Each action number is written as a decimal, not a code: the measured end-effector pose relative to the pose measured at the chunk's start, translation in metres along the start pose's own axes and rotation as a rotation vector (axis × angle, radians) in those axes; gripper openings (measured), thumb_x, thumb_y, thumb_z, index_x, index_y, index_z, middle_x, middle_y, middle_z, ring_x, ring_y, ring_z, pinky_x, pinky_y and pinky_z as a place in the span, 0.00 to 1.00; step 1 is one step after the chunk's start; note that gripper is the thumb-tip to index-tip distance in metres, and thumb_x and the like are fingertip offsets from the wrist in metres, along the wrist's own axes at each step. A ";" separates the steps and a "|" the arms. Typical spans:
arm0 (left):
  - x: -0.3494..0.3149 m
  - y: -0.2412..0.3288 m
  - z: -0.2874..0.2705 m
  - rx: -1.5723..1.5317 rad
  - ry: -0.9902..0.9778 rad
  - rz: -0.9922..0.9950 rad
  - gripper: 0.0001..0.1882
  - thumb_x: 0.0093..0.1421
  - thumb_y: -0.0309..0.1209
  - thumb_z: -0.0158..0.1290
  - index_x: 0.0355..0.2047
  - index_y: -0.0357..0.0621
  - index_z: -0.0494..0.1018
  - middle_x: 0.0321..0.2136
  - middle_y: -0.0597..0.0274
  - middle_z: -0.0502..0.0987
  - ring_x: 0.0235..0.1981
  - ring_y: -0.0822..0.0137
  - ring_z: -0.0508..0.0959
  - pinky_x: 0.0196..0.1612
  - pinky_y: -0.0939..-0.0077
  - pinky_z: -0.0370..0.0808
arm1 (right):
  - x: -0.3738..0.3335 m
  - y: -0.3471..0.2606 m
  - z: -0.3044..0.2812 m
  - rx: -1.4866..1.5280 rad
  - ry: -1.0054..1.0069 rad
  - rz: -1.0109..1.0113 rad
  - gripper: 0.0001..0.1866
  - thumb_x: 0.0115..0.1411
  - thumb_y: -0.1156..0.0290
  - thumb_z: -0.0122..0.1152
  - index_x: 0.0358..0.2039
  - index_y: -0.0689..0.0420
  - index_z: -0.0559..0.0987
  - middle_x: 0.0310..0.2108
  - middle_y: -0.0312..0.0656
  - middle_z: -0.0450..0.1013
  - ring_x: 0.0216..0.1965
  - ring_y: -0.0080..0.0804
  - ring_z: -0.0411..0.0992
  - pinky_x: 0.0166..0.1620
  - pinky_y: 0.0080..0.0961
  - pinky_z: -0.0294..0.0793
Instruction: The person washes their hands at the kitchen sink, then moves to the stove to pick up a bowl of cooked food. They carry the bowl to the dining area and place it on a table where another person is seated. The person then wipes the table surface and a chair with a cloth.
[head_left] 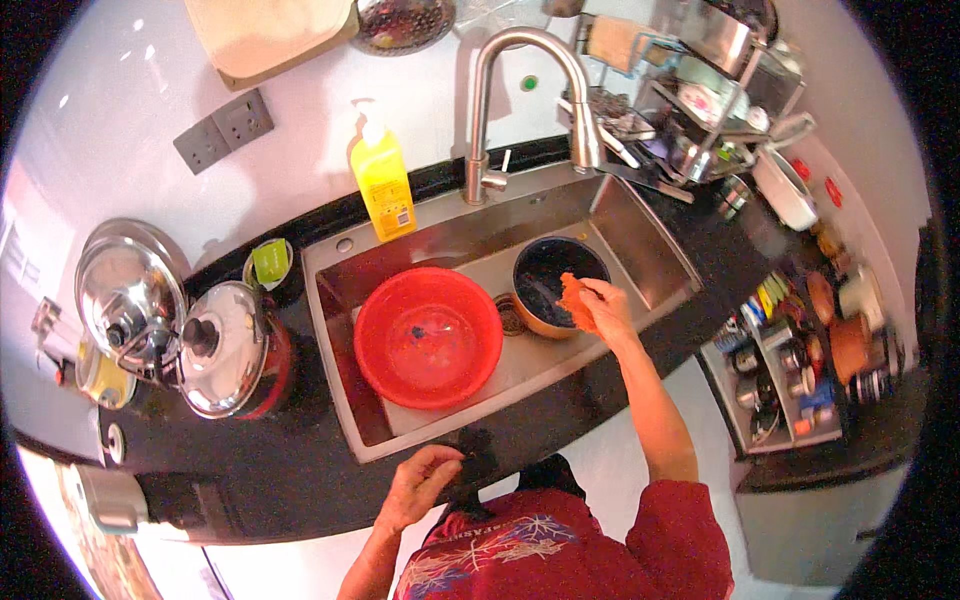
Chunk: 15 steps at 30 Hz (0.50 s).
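"Where's the head view from?"
"The person's head, above the grip of the right hand (608,307)."
"Facing?"
"Down: wall (430,105) beyond the grip, shirt (590,545) on its near side."
"How near?"
"Fairly near, yet wide enough for the whole sink (640,230) beneath the grip."

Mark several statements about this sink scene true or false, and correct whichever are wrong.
1. The right hand holds a crumpled orange scrubber at the dark-lined pot. True.
2. The red plastic basin sits in the stainless-steel sink. True.
3. The pot is to the left of the basin. False: it is to the right of it.
4. A yellow pump bottle stands at the sink's back edge. True.
5. The left hand is gripping the basin's rim. False: the left hand is by the front of the black counter, apart from the basin.
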<state>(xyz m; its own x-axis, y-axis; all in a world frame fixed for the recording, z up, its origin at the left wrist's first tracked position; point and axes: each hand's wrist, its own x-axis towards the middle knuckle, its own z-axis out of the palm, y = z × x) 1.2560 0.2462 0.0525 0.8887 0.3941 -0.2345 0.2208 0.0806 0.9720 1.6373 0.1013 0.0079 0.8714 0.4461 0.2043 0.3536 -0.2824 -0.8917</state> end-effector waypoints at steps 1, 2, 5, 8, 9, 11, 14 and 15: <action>0.008 0.000 0.005 0.031 0.066 -0.029 0.09 0.59 0.28 0.50 0.39 0.39 0.72 0.27 0.66 0.74 0.30 0.78 0.70 0.33 0.84 0.69 | 0.023 0.018 0.006 -0.130 -0.067 -0.088 0.15 0.53 0.68 0.57 0.39 0.62 0.77 0.36 0.49 0.75 0.35 0.40 0.75 0.40 0.30 0.72; 0.015 0.001 0.011 0.061 0.130 -0.059 0.09 0.59 0.28 0.50 0.39 0.38 0.72 0.27 0.66 0.75 0.30 0.78 0.71 0.33 0.84 0.69 | 0.042 0.037 0.010 -0.189 -0.149 -0.095 0.14 0.52 0.68 0.56 0.38 0.61 0.77 0.35 0.50 0.75 0.36 0.42 0.74 0.41 0.31 0.72; 0.032 0.007 0.042 -0.010 0.374 -0.104 0.09 0.59 0.28 0.51 0.38 0.38 0.72 0.29 0.63 0.76 0.32 0.77 0.73 0.36 0.83 0.70 | 0.085 0.063 0.032 -0.404 -0.423 -0.095 0.13 0.52 0.70 0.53 0.37 0.58 0.78 0.37 0.53 0.73 0.39 0.48 0.71 0.44 0.33 0.70; 0.041 0.014 0.082 -0.026 0.515 -0.205 0.09 0.58 0.28 0.51 0.38 0.38 0.72 0.29 0.63 0.76 0.31 0.76 0.73 0.36 0.83 0.70 | 0.093 0.106 0.057 -0.854 -0.601 -0.032 0.29 0.52 0.68 0.54 0.56 0.45 0.63 0.54 0.54 0.58 0.50 0.55 0.62 0.45 0.49 0.68; 0.046 0.013 0.095 -0.048 0.531 -0.219 0.08 0.58 0.28 0.51 0.38 0.38 0.72 0.28 0.63 0.76 0.31 0.76 0.73 0.35 0.82 0.70 | 0.100 0.130 0.058 -0.935 -0.688 0.015 0.34 0.52 0.67 0.53 0.60 0.47 0.55 0.59 0.53 0.50 0.53 0.57 0.57 0.46 0.56 0.66; 0.056 0.018 0.120 -0.027 0.521 -0.296 0.08 0.58 0.28 0.51 0.38 0.39 0.73 0.27 0.64 0.76 0.30 0.76 0.73 0.35 0.82 0.71 | 0.097 0.165 0.066 -1.123 -0.841 -0.229 0.37 0.53 0.69 0.54 0.62 0.52 0.50 0.61 0.52 0.47 0.55 0.55 0.56 0.47 0.54 0.66; 0.058 0.016 0.149 0.077 0.533 -0.244 0.09 0.58 0.29 0.51 0.38 0.39 0.72 0.28 0.60 0.75 0.31 0.70 0.75 0.35 0.77 0.72 | 0.087 0.208 0.073 -1.143 -0.811 -0.531 0.38 0.52 0.69 0.55 0.61 0.62 0.50 0.63 0.51 0.43 0.57 0.53 0.54 0.47 0.51 0.67; 0.062 0.023 0.156 0.139 0.535 -0.217 0.10 0.57 0.29 0.51 0.38 0.39 0.72 0.29 0.59 0.75 0.32 0.68 0.75 0.35 0.75 0.72 | 0.099 0.213 0.072 -1.141 -0.778 -0.446 0.38 0.52 0.69 0.55 0.61 0.62 0.51 0.63 0.52 0.44 0.57 0.54 0.53 0.48 0.53 0.66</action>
<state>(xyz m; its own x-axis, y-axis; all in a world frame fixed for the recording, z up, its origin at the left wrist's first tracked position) 1.3785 0.1297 0.0575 0.4993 0.7914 -0.3527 0.4577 0.1047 0.8829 1.7738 0.1467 -0.1908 0.3479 0.9103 -0.2245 0.9373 -0.3427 0.0629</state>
